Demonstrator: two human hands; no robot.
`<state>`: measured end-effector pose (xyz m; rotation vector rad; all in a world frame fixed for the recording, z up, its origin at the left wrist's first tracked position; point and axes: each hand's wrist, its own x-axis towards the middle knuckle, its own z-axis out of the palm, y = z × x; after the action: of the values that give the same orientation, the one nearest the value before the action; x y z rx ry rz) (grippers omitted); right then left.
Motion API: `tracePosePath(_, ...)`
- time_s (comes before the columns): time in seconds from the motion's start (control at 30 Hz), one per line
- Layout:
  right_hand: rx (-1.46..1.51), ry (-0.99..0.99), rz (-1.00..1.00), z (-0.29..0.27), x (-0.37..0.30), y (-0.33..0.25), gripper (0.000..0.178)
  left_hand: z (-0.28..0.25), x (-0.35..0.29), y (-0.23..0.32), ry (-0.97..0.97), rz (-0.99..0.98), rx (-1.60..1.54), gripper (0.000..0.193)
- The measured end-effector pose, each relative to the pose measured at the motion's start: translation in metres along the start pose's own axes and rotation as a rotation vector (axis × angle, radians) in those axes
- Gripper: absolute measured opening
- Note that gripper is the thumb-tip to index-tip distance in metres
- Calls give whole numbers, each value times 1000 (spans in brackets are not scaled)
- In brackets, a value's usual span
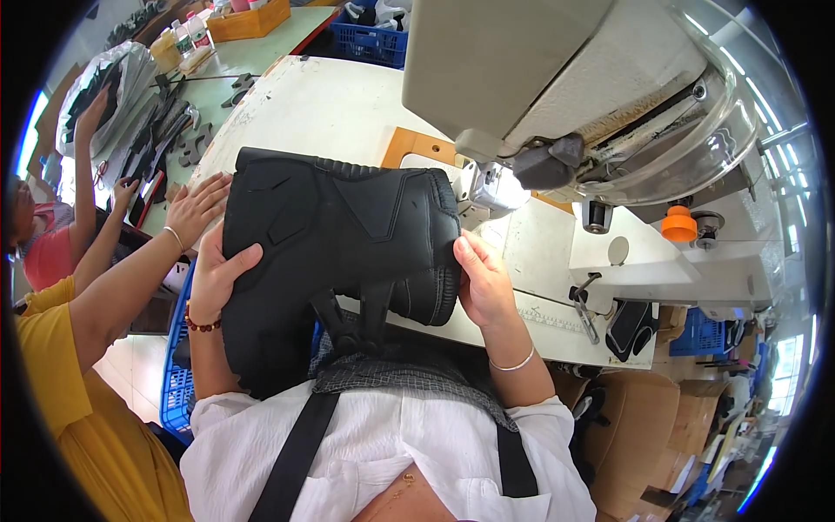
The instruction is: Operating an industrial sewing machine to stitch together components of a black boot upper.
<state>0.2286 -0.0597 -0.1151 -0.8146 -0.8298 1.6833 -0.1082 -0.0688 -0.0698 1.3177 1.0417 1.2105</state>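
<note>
A black boot upper (304, 226) with moulded panels, a ribbed strip and stitched edges is held up in front of me. My left hand (213, 277) grips its left side, thumb on the face and fingers hidden behind. At the right stitched edge, my right hand (483, 283) pinches the material with the thumb in front. Black straps (374, 313) hang from the lower side, close to my dark checked apron (383, 378). Just beyond the right edge stands the lit needle area of a sewing machine (496, 187).
The machine's pale head (487, 65) overhangs the white table (304, 100). A co-worker's yellow sleeve (52, 339) and hand (198, 209) are close at left; another person sits beyond. Dark cut pieces (156, 139) lie there. Blue baskets (370, 43) and cardboard boxes (631, 418) stand around.
</note>
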Motion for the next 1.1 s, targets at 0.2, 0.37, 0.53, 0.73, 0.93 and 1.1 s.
tracePosePath(0.2, -8, 28, -2, 4, -5, -2, 12, -1, -2, -1, -6, 15, 10, 47)
tracePosePath(0.37, -36, 33, -14, -1, -6, 0, 11, 0, -3, 0, -16, 5, 15, 46)
tracePosePath(0.53, -79, 30, -18, -2, -7, -1, 13, 1, -4, 1, -13, 7, -2, 46)
tracePosePath(0.73, -107, 5, -20, -7, -6, 2, 15, 2, -4, 1, -25, 4, 9, 46)
tracePosePath(0.93, -107, 11, -5, -8, -7, 2, 15, 7, -3, 5, -27, -38, -9, 46)
tracePosePath(1.1, -33, 22, 52, -2, -8, 0, 18, 4, -1, 0, -27, -64, -11, 46)
